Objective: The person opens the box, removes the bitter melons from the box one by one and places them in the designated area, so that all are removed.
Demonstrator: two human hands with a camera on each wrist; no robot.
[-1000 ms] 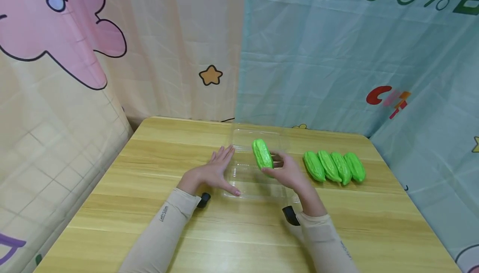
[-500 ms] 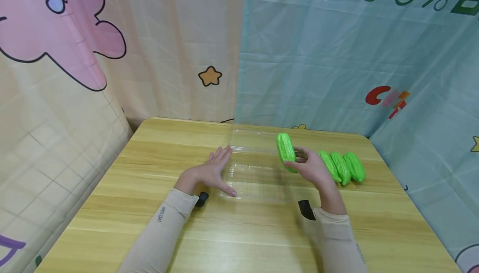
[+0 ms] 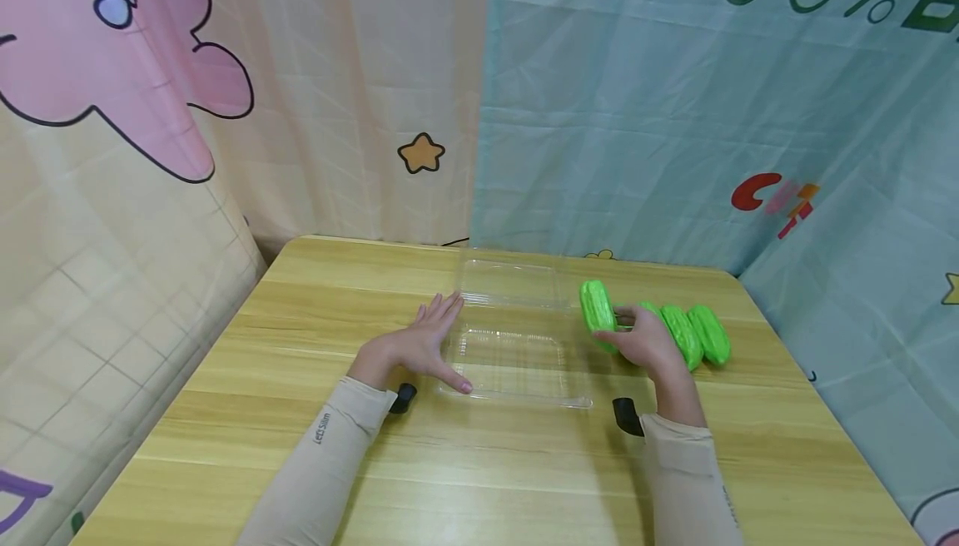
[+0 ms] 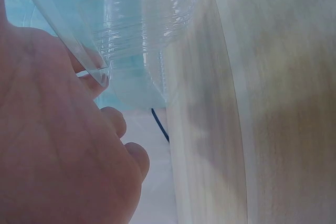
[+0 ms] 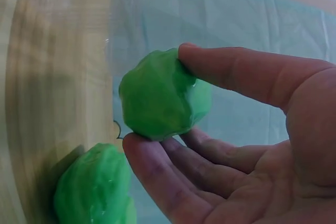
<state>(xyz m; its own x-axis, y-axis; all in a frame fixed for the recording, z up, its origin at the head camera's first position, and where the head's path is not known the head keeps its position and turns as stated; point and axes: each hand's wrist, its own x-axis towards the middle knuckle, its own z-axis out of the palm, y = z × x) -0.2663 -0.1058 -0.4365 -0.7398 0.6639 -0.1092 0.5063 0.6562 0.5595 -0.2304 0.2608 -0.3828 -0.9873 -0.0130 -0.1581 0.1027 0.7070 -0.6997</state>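
Note:
My right hand (image 3: 648,342) pinches a bright green, ridged, cucumber-like vegetable (image 3: 597,309) between thumb and fingertips. In the right wrist view, the held vegetable (image 5: 157,95) shows end-on, apart from the table. An open clear plastic clamshell box (image 3: 517,367) lies to its left, with its lid (image 3: 513,280) folded back toward the wall. My left hand (image 3: 415,350) is spread along the box's left side, thumb near the front corner and fingers near the hinge. In the left wrist view, some fingertips show behind a clear plastic edge (image 4: 68,40).
More green vegetables (image 3: 682,336) lie side by side on the wooden table (image 3: 479,463), right of the box; my right hand partly covers this row. Printed curtains (image 3: 637,113) hang behind the table's far edge.
My right hand has carried the held vegetable rightward from over the box to beside the row, lower than half a second ago. My left hand has barely moved.

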